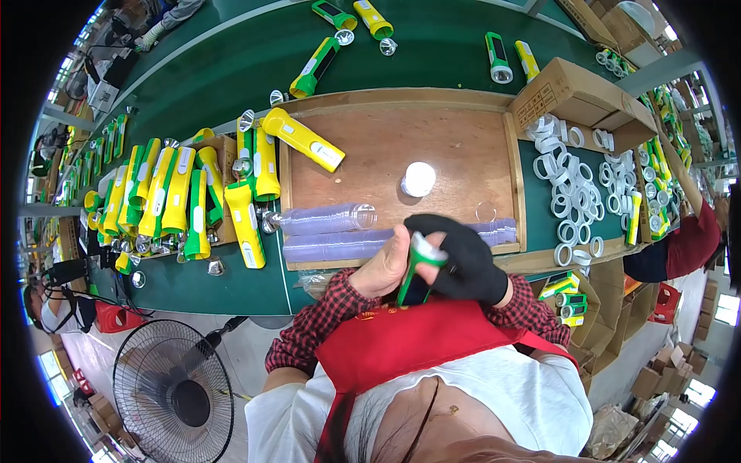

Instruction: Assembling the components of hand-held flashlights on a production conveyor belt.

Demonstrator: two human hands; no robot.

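Close in front of my red apron, both hands are on a green flashlight (415,279) with a dark panel, its pale, blurred head end tilted up. My bare left hand (386,265) is closed around the body from the left. My right hand (469,261), in a black glove with a bare thumb, closes over the head end; its other fingers are partly hidden. Just beyond lie rows of thin clear discs (332,248) along the near side of a wooden tray (401,99). A round white piece (419,179) sits in the tray, and a yellow flashlight (305,140) rests across its left corner.
Many yellow and green flashlights (158,189) are piled on the left. White rings (571,193) lie scattered to the right, beside a cardboard box (583,100). More flashlights lie on the green table (432,54) beyond the tray. A floor fan (176,390) stands at lower left; another person's arm (687,185) shows at right.
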